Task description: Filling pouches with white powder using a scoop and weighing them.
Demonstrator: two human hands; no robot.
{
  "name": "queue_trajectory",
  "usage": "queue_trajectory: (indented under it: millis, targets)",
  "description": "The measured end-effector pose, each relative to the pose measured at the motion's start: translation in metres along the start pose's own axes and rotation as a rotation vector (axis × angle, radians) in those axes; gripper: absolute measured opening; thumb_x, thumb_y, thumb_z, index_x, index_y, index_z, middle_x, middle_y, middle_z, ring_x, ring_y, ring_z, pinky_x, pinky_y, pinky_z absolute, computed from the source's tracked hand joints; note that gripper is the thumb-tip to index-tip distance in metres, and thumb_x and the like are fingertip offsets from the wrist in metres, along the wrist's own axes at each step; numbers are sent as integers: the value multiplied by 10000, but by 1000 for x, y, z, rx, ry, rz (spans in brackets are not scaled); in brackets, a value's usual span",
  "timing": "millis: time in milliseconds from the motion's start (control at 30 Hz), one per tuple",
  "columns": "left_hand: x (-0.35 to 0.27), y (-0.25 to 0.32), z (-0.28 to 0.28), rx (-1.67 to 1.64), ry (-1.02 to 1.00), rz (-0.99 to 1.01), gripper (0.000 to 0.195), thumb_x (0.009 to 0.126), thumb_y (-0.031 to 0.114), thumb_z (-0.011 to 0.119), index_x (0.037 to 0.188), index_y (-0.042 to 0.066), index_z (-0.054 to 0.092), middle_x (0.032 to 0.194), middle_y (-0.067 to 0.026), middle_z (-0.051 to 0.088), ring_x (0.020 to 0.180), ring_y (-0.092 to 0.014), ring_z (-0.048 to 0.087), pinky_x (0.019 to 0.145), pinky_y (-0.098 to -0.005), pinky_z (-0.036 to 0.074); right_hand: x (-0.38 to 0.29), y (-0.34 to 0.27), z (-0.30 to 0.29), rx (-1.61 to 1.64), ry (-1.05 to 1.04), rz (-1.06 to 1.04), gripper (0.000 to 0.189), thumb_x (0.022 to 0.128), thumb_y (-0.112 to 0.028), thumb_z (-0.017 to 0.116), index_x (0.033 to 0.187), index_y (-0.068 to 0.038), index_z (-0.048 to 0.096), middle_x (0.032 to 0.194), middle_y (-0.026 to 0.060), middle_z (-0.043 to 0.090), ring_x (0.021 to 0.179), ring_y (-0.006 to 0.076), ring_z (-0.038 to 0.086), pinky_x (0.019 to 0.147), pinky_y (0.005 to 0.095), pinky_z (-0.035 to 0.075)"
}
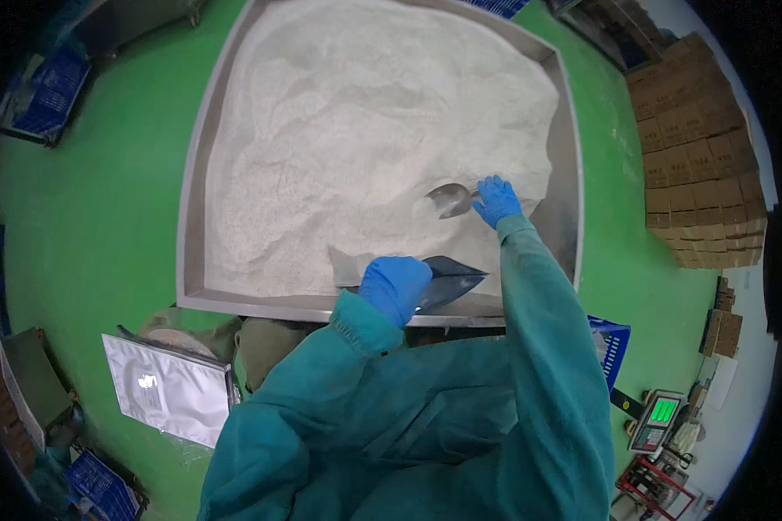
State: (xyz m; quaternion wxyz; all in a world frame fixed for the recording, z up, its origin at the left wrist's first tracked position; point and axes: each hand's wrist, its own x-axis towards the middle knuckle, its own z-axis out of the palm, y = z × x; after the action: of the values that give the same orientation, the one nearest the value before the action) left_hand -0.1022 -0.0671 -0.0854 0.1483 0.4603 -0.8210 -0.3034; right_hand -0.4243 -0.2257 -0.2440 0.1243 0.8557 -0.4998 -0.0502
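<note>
A large metal bin (575, 195) holds a wide heap of off-white powder (365, 124). My right hand (496, 200), in a blue glove, is at the handle end of a metal scoop (453, 200) whose bowl lies on the powder; its fingers look fairly straight, and the grip is partly hidden. Near the bin's front edge my left hand (396, 286), also blue-gloved, is closed on a dark pouch (453, 290), whose mouth gapes on the right. A flat grey piece (350, 267), perhaps part of the pouch, shows just left of this hand.
Silvery-white pouches (169, 387) lie in a stack at the front left, beside full sacks (267, 345). A blue plastic basket (616, 348) stands at the bin's right front corner, with a digital scale (657, 420) beyond it. Cardboard boxes (697, 163) are stacked on the right.
</note>
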Motion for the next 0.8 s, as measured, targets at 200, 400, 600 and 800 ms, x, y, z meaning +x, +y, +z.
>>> queue_trajectory:
  millis: [200,400,600,800]
  targets:
    - [-8,-30,-15,-50,-87,-158,299,727,135,590,1020,77,574,704,-136,599,658,-296,610,562,-413,462,34,-43,25,154,-665,107,346,827,-349,501,943,-57,646,969,192,622,911,345,598,805,447,459]
    - [-6,-33,-2,-48,-65,-238,454,728,197,610,1163,92,533,693,-132,597,637,-278,611,540,-416,461,55,-148,61,418,-707,86,343,820,-315,435,882,-70,666,937,186,633,876,366,602,789,454,472]
    - [2,-49,-4,-133,91,-241,485,713,257,631,1160,95,533,764,-159,619,717,-318,617,630,-424,480,48,-93,-11,530,-551,268,338,812,-318,464,870,-55,667,903,195,628,839,370,600,760,447,471]
    - [31,-63,-20,-189,-162,-454,567,616,357,678,1105,95,562,884,-183,634,831,-343,616,723,-417,491,72,3,-203,382,-405,158,268,757,-262,510,822,-58,672,847,195,632,772,378,606,723,442,481]
